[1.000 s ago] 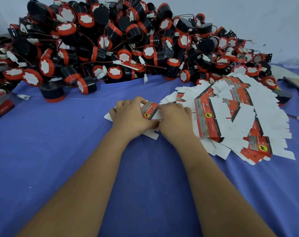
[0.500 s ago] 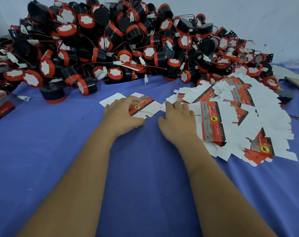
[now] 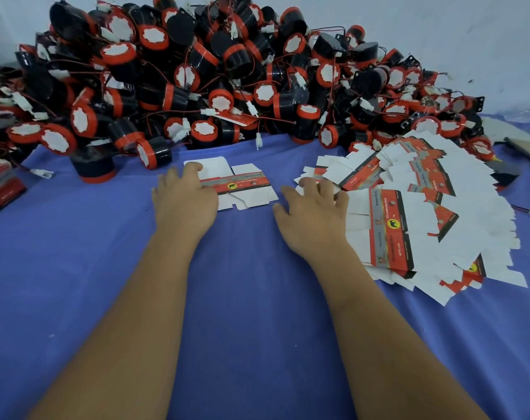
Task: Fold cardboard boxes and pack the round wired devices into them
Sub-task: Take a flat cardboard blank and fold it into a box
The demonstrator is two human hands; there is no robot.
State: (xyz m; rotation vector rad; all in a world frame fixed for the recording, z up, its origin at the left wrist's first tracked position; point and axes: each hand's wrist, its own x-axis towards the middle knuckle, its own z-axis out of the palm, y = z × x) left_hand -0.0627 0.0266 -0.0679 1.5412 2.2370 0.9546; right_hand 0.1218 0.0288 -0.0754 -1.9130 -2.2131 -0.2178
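Devices (image 3: 227, 71) heaped behind — flat box (image 3: 242, 186) left of blanks (image 3: 424, 213).

Left hand (image 3: 183, 198) flat on one box blank (image 3: 242, 184), right hand (image 3: 313, 213) at the blank pile (image 3: 433, 213)

Cloth, card and plastic on the work surface

A matt blue-violet cloth surface (image 3: 257, 298) carries a flat white-and-red printed cardboard box blank (image 3: 242, 189) and a heap of like smooth card blanks (image 3: 439, 213); the piled round black devices (image 3: 227, 71) look like glossy plastic with red bands, white paper-like faces and thin red wires.
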